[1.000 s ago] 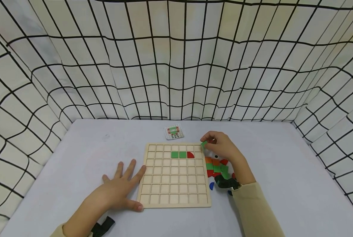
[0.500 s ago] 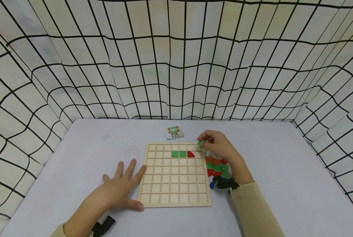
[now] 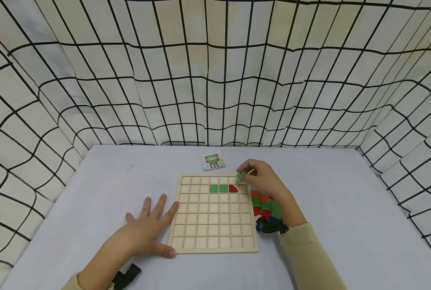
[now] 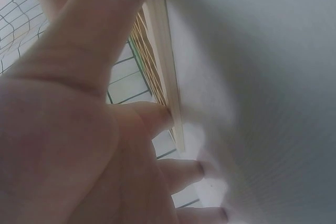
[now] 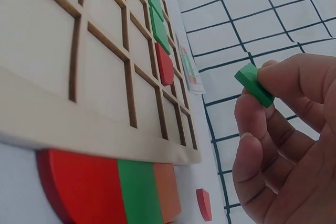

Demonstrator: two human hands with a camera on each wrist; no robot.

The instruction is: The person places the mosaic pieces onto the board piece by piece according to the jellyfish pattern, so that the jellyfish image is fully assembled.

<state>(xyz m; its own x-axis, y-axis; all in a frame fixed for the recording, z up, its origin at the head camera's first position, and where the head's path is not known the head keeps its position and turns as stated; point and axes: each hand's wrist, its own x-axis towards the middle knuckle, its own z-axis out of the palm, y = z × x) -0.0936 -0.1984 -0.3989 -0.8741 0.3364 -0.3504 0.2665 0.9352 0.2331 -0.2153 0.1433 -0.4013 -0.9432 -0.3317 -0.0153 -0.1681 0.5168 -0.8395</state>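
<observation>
Screened tabletop station of lab-like character: pale walls [image 3: 216, 64] crossed by wavy black grid lines [image 3: 225, 64] enclose a white table [image 3: 345, 201] at left, back and right; the surrounding building cannot be identified.

your r hand [image 3: 261, 177] pinched a green tile [image 3: 241, 176] nr the far r corner of the grid bd [image 3: 213, 219]; your l hand [image 3: 148, 230], splayed, touched its l edge.

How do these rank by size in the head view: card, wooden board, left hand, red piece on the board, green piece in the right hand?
1. Wooden board
2. Left hand
3. Card
4. Red piece and held green piece: too alike to rank; the green is partly hidden.
</observation>
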